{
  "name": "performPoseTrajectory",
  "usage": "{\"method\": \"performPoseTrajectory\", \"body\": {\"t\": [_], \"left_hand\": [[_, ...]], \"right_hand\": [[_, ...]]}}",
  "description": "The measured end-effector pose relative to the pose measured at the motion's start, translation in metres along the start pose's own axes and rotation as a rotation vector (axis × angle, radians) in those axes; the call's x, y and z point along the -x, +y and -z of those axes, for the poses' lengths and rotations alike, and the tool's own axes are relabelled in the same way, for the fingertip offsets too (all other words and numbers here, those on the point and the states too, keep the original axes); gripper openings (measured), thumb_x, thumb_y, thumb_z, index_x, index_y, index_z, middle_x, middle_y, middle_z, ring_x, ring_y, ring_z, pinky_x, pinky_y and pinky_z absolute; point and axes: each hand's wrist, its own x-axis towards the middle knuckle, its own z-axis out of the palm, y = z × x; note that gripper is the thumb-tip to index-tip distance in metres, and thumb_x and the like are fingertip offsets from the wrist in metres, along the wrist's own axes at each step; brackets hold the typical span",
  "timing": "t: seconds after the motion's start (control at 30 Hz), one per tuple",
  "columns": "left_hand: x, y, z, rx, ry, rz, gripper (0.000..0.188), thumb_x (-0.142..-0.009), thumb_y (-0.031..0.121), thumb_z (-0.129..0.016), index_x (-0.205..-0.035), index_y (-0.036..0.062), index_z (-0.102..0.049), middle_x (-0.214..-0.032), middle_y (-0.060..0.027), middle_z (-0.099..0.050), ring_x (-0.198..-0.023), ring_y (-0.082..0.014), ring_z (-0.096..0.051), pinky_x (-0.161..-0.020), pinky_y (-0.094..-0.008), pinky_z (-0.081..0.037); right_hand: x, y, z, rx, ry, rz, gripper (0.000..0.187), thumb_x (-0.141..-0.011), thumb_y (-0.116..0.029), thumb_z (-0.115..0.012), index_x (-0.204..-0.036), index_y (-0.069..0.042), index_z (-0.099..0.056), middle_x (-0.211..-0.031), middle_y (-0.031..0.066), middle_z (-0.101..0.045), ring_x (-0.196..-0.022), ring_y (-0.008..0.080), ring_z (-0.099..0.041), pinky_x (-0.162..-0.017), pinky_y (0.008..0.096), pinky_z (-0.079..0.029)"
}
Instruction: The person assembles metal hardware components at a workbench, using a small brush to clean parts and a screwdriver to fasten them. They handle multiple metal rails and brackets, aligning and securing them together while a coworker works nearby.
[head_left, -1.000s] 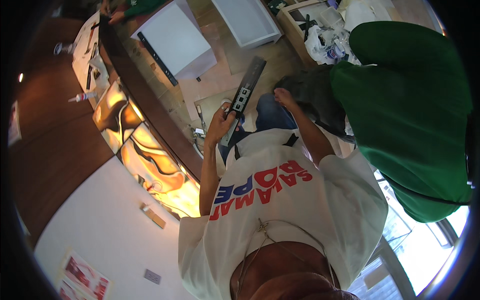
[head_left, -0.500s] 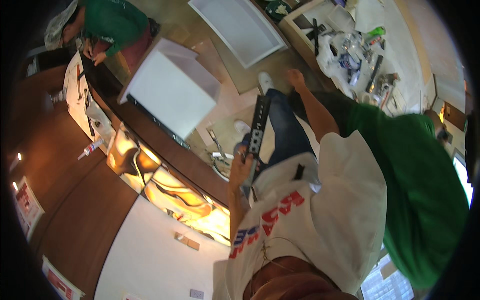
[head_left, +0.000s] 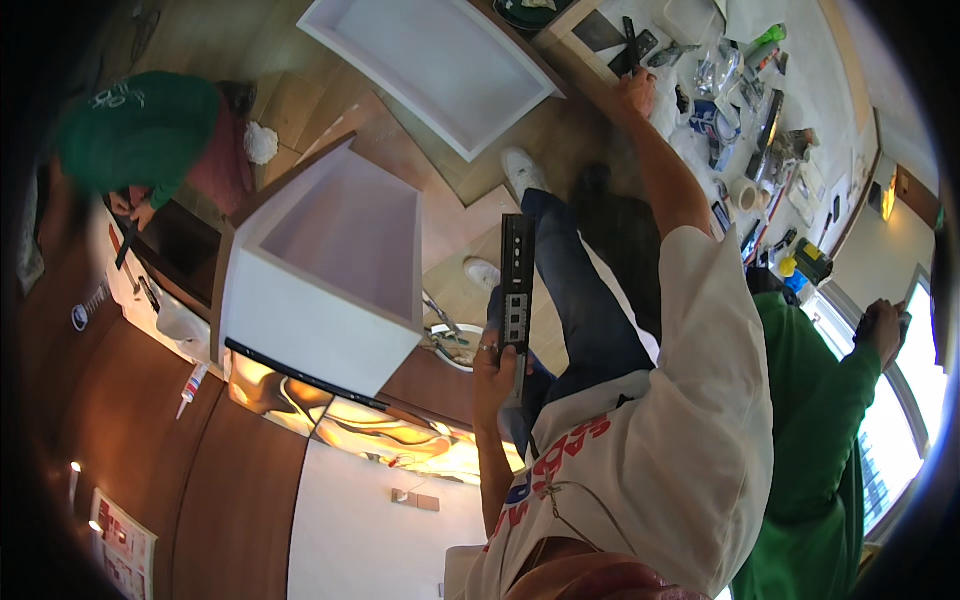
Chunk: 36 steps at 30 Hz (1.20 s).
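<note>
My left hand is closed round the lower end of a black metal drawer slide, which stands out ahead of my body with its slots and holes showing. My right arm is stretched forward to a cluttered worktop. At its near edge, my right hand is beside a short black strip; the fingers are too small and partly hidden to show a grip. To the left, a white drawer box stands tilted with another black slide along its edge.
Another white drawer lies ahead. A white bucket with tools stands near my feet. A person in green bends over a dark cabinet at left; another green sleeve is close at my right. A sealant tube lies on the brown counter.
My right hand has moved forward from open space to the worktop edge. The view has turned, and the slide in my left hand now stands more upright. The person at right has shifted.
</note>
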Motion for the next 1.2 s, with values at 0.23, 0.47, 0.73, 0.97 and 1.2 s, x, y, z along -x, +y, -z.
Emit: {"method": "performPoseTrajectory", "body": {"t": [0.23, 0.47, 0.73, 0.97, 1.2], "left_hand": [[-0.025, 0.025, -0.009, -0.093, -0.009, 0.090, 0.018, -0.100, 0.012, -0.051, -0.115, 0.0034, -0.052, -0.080, -0.0064, -0.063, -0.067, -0.0115, -0.061, -0.060, -0.0271, -0.051], [-0.030, 0.027, -0.004, -0.087, -0.113, 0.060, 0.019, -0.101, 0.014, -0.052, -0.119, 0.0081, -0.050, -0.080, -0.0063, -0.065, -0.065, -0.0117, -0.061, -0.058, -0.0270, -0.050], [0.021, -0.004, 0.029, -0.090, -0.133, -0.138, 0.019, -0.103, 0.013, -0.048, -0.120, 0.0034, -0.047, -0.080, -0.0078, -0.064, -0.062, -0.0119, -0.061, -0.057, -0.0262, -0.050], [0.115, -0.017, 0.068, -0.114, -0.091, -0.335, 0.013, -0.103, 0.013, -0.046, -0.113, 0.0045, -0.047, -0.075, -0.0050, -0.061, -0.061, -0.0099, -0.060, -0.055, -0.0252, -0.049], [0.199, -0.037, 0.117, -0.248, -0.115, -0.487, 0.024, -0.104, 0.017, -0.048, -0.125, 0.0055, -0.049, -0.081, -0.0050, -0.060, -0.066, -0.0126, -0.062, -0.061, -0.0282, -0.052]], "right_hand": [[-0.035, 0.002, 0.002, 0.218, -0.219, -0.186, 0.040, -0.092, -0.029, -0.062, -0.127, -0.008, -0.060, -0.130, 0.0175, -0.058, -0.119, 0.0363, -0.061, -0.099, 0.0472, -0.047], [-0.026, 0.011, 0.012, 0.168, -0.187, -0.080, 0.041, -0.088, -0.035, -0.055, -0.112, -0.006, -0.071, -0.114, 0.0189, -0.070, -0.115, 0.0346, -0.063, -0.098, 0.0457, -0.047], [0.049, -0.017, 0.062, -1.030, -0.448, 0.177, 0.022, -0.092, -0.011, -0.062, -0.113, -0.007, -0.065, -0.097, 0.0076, -0.069, -0.077, 0.0171, -0.062, -0.071, 0.0283, -0.048], [0.220, -0.108, 0.220, -1.486, -0.811, 0.057, 0.018, -0.097, -0.022, -0.064, -0.107, -0.009, -0.065, -0.091, 0.0003, -0.067, -0.069, 0.0071, -0.053, -0.064, 0.0246, -0.044], [0.408, -0.059, 0.298, -1.482, -1.143, 0.108, 0.023, -0.093, -0.011, -0.064, -0.115, -0.011, -0.060, -0.104, 0.0018, -0.067, -0.086, 0.0102, -0.063, -0.068, 0.0264, -0.052]]}}
